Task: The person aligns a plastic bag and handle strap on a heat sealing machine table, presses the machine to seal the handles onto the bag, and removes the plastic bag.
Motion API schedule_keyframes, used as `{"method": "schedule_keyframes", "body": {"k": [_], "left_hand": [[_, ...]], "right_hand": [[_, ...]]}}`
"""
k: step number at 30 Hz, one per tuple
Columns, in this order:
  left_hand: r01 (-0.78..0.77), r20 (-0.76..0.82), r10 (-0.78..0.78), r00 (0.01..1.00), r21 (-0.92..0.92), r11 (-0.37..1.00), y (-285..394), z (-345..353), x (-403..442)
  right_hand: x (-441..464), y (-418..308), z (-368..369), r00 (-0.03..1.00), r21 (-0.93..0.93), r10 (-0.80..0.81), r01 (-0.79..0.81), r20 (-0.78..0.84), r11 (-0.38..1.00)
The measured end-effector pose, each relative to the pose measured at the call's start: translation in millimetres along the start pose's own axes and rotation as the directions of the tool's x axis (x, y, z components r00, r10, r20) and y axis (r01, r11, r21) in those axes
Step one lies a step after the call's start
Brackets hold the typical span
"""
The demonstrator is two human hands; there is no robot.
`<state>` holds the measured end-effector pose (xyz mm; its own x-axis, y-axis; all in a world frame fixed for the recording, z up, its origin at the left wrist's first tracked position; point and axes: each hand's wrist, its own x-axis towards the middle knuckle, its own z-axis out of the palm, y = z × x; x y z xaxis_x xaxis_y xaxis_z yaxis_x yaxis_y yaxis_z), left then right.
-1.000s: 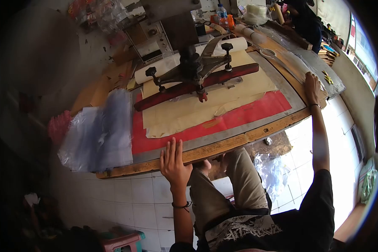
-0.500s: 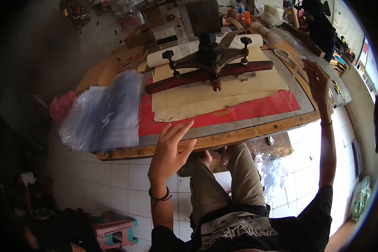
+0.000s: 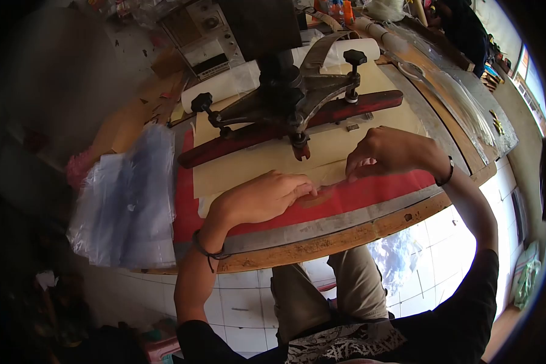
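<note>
Two bare hands meet over the bench (image 3: 321, 244), close to its worn wooden front edge. The right hand (image 3: 400, 151) is bent down, with its finger and thumb pinched on a thin clear strip (image 3: 331, 186). The left hand (image 3: 264, 195) reaches in from the other side, its fingers curled and their tips at the strip's other end, but I cannot tell if they grip it. The strip is small and hard to see, just above a red sheet (image 3: 382, 191). Big tan paper (image 3: 242, 176) lies on the red sheet, partly under both hands. Above the paper is a dark metal press head (image 3: 285, 100) with a long red bar (image 3: 239, 142) and two black knobs, one near each end. A white roll (image 3: 218, 88) lies behind it, near a box with a dial (image 3: 203, 36). On the left, a pile of clear plastic bags (image 3: 124, 203) hangs a bit over the bench's edge. On the right, well apart from the hands, a bunch of long clear strips (image 3: 467, 115) lies along the bench. Past them, another person (image 3: 461, 30) in dark clothes is at the far end.
</note>
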<state>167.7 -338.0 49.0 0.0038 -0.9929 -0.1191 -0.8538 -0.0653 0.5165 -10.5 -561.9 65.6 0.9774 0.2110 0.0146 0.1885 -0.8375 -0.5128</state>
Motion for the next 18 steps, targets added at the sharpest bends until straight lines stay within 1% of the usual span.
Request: {"method": "schedule_keyframes", "body": {"k": [1, 3, 4, 5, 7, 10, 13, 14, 16, 18], "left_hand": [[0.027, -0.057, -0.028, 0.998, -0.021, 0.999, -7, -2, 2], [-0.005, -0.040, 0.003, 0.999, -0.049, 0.999, -17, -4, -5], [-0.019, -0.038, 0.017, 0.999, -0.057, 0.998, -20, -6, -5], [-0.063, -0.082, 0.063, 0.995, 0.005, 0.998, -23, -7, -3], [-0.132, -0.171, 0.151, 0.974, 0.122, 0.984, -24, -3, -4], [-0.157, -0.230, 0.201, 0.952, 0.198, 0.968, -16, -4, -5], [-0.094, -0.326, 0.184, 0.927, 0.273, 0.957, -7, -6, -4], [-0.091, -0.321, 0.190, 0.928, 0.297, 0.950, -9, -6, -5], [-0.083, -0.319, 0.202, 0.926, 0.351, 0.933, -16, -4, -10], [-0.114, -0.307, 0.237, 0.922, 0.371, 0.922, -20, -4, -11]], "right_hand": [[5, 14, 4, 1.000, 0.072, -0.022, 0.022, -0.004, 0.997], [10, 51, 42, 0.956, 0.053, -0.185, 0.202, -0.229, 0.978], [11, 58, 47, 0.937, 0.029, -0.231, 0.247, -0.261, 0.969], [15, 60, 48, 0.915, 0.001, -0.277, 0.290, -0.293, 0.957], [5, 56, 33, 0.933, -0.037, -0.293, 0.292, -0.211, 0.956], [0, 61, 24, 0.944, -0.094, -0.294, 0.283, -0.149, 0.955], [0, 63, 21, 0.930, -0.144, -0.315, 0.291, -0.188, 0.946], [2, 62, 21, 0.920, -0.163, -0.333, 0.303, -0.208, 0.939], [-1, 58, 17, 0.930, -0.230, -0.281, 0.227, -0.237, 0.946], [-5, 59, 16, 0.933, -0.279, -0.239, 0.162, -0.270, 0.947]]}}
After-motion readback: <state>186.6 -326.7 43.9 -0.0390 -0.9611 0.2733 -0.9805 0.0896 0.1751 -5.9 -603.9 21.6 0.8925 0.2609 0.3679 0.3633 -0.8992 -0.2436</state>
